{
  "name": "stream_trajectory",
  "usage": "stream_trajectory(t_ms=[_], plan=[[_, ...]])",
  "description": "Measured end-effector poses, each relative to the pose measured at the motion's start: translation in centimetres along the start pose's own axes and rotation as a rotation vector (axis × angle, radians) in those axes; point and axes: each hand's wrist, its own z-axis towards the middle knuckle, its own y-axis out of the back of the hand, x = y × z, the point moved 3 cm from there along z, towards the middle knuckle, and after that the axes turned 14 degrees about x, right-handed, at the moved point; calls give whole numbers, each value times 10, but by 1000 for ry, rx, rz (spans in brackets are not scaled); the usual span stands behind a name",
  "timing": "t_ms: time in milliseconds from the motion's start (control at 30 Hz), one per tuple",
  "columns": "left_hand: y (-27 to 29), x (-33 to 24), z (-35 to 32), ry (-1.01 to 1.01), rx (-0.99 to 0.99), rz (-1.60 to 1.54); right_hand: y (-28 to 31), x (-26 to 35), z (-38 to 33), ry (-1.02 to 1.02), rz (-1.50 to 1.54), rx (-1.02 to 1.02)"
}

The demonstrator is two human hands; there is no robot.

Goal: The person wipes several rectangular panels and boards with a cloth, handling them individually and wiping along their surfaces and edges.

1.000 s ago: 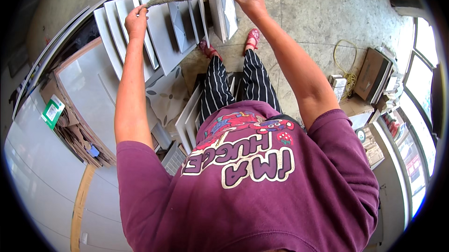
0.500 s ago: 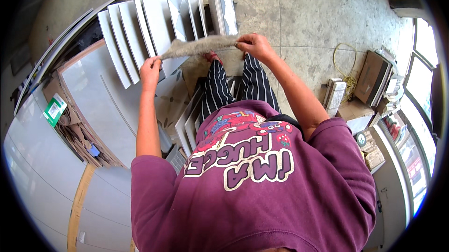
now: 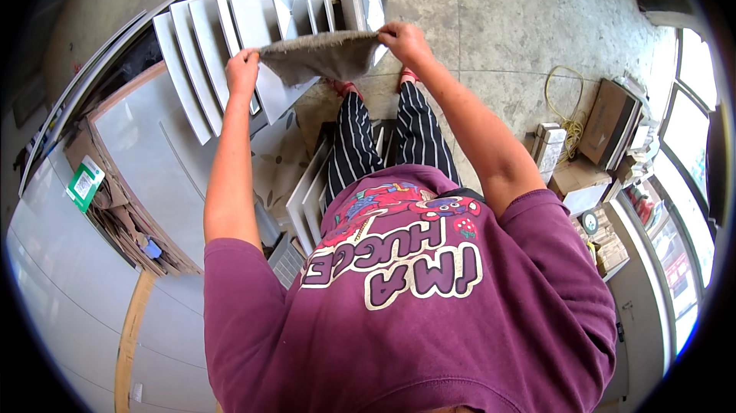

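A grey-brown cloth with a fuzzy upper edge is stretched between my two hands, out in front of my legs. My left hand is closed on its left corner, and my right hand pinches the right corner. Between them the fabric hangs down in a shallow curve. Just beyond and to the left of it stand several upright white and grey tile panels in a row, partly hidden behind the cloth.
Large glossy slabs lean along the left, with torn cardboard and a green label card there. On the right are cardboard boxes and a coiled yellow hose. Concrete floor stretches ahead.
Both hands have risen and moved farther from my body. The cloth, blurred and bunched narrow before, now hangs spread open wider between them.
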Motion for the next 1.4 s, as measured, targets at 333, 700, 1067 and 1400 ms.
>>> stream_trajectory(t_ms=[333, 700, 1067, 1400], plan=[[28, -56, 36, -84, -112, -138, 38, 36, 33, 176, 167, -219], [27, -38, -34, -151, -69, -247, 36, 37, -13, 217, 138, -153], [-10, 29, -110, 107, 76, -186, -16, -20, -63, 10, 172, 284], [-4, 1, -17, -22, -1, -48, 4, 4, -10, 34, 30, -4]])
